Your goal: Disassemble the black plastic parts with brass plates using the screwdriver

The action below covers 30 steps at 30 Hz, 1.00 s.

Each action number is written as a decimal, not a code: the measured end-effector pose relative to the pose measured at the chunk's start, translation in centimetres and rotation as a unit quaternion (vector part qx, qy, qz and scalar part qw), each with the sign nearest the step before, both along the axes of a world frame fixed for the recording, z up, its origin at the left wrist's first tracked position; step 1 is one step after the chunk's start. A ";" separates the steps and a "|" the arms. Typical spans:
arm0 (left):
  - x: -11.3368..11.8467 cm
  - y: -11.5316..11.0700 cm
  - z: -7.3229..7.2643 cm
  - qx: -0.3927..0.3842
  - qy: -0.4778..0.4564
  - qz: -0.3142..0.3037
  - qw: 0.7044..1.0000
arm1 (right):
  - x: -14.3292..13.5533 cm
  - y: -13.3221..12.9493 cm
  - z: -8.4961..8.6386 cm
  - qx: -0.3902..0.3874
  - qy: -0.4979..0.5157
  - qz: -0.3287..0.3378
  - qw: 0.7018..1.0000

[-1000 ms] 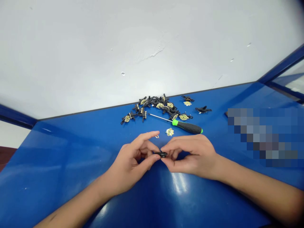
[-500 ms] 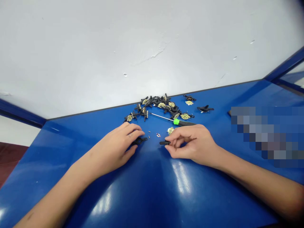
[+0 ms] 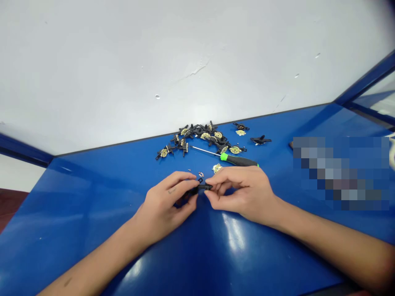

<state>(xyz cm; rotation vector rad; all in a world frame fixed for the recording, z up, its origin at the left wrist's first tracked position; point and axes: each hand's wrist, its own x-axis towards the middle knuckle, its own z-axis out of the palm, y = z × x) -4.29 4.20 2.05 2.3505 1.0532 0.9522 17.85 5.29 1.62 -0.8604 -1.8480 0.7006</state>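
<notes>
Hands meet low over the blue table, close in front of the person. The left hand curls its fingers around a small black part, thumb below and fingers above; most of that part is hidden inside the grip. The right hand pinches a short black peg between thumb and forefinger, and the peg's free end touches or nearly touches the part in the left hand; I cannot tell whether it has gone in. Both pieces hang just above the table, not resting on it.

Judging by their size and look, these are light, stiff plastic pieces, smooth enough to slip from bare fingertips, and thin limbs on such parts could snap if bent. The peg is best held near its rear end, leaving the tip free; the part is best gripped around its body, clear of the place where the peg meets it.

Just beyond the hands lie a brass plate and a few tiny bits. Further back a screwdriver with a green collar lies flat, and behind it, near the wall, sits a pile of black and brass parts.
</notes>
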 end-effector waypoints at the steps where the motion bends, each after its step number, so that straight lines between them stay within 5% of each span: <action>1: 0.4 -0.2 -0.2 -0.010 -0.019 0.016 1.000 | -0.1 -0.2 0.0 0.004 0.001 0.001 1.000; 6: 1.1 -0.9 -0.8 -0.063 -0.068 0.099 0.991 | -0.5 -0.4 -0.1 -0.016 0.003 0.003 1.000; 11: 1.1 -1.3 -1.4 -0.043 -0.089 0.095 0.991 | -0.6 -0.3 -0.2 -0.029 -0.011 0.001 1.000; 19: 1.7 -1.5 -1.3 -0.209 -0.188 0.058 0.958 | -0.4 -0.1 -0.5 -0.100 0.016 0.005 0.995; 23: 1.9 -1.8 -1.2 -0.283 -0.224 0.085 0.929 | -0.3 -0.1 -0.5 -0.072 -0.019 0.003 0.997; 30: 2.2 -2.0 -1.2 -0.205 -0.171 0.138 0.954 | -0.6 -0.4 -0.5 -0.144 -0.017 0.013 0.989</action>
